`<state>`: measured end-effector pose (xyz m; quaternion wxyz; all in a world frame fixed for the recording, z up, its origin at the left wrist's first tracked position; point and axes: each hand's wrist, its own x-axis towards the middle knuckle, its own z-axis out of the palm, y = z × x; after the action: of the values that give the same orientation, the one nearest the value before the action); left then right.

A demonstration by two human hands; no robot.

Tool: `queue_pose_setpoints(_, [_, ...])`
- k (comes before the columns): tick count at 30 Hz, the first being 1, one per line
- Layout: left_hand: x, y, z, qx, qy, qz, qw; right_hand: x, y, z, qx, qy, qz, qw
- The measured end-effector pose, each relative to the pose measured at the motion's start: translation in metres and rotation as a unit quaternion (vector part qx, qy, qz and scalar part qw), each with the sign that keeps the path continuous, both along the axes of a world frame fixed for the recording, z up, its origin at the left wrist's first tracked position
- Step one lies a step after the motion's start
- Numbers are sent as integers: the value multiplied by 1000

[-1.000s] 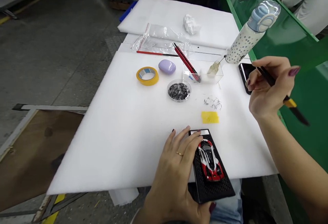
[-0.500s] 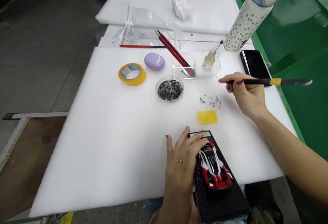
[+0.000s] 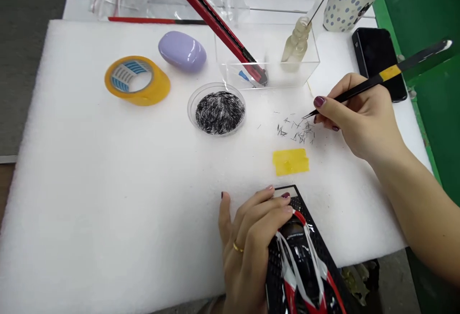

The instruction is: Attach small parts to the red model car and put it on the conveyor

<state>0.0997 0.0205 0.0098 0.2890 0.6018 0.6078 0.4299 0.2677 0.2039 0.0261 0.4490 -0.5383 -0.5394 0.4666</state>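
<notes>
My right hand (image 3: 362, 117) holds a pair of black tweezers (image 3: 362, 88) with a yellow band. The tweezer tips touch or hover just over a scatter of short thin black bristles (image 3: 300, 132) on the white foam sheet. Lower down, my left hand (image 3: 251, 242) holds a red, white and black model car (image 3: 305, 261), its fingers curved over the near side and the outer finger spread away. The car sits on a black textured base (image 3: 300, 201); the lower end is out of frame. My left thumb is hidden. A yellow tape piece (image 3: 290, 161) lies between bristles and base.
A round clear dish (image 3: 217, 112) holds many black bristles. Around it are a yellow tape roll (image 3: 158, 86), a purple rounded case (image 3: 182, 51) and a clear box (image 3: 269, 72) with a red utility knife (image 3: 219, 26) and small bottle (image 3: 296, 43). A phone (image 3: 377, 60) and dotted bottle (image 3: 354, 0) stand right.
My right hand has brought the tweezers down to the scattered bristles, tips now pointing left and down. The view has moved closer; my left hand stays at the car.
</notes>
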Motion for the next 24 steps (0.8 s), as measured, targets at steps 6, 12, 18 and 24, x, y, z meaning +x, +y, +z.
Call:
queue_pose_setpoints(6, [0,-3,-4,3,-26,-7,1000,3,-1,-1,-17,17,25,999])
queue_pose_setpoints(12, [-5,4,2,16,25,-15,999,1,-3,0,-20,-8,36,999])
queue_pose_setpoints(18, [-11,4,-1,19,29,-33,999,4,-2,-4,17,52,41,998])
queue_pose_setpoints(24, [-11,4,-1,35,33,-35,998,6,-3,-3,-3,34,24,999])
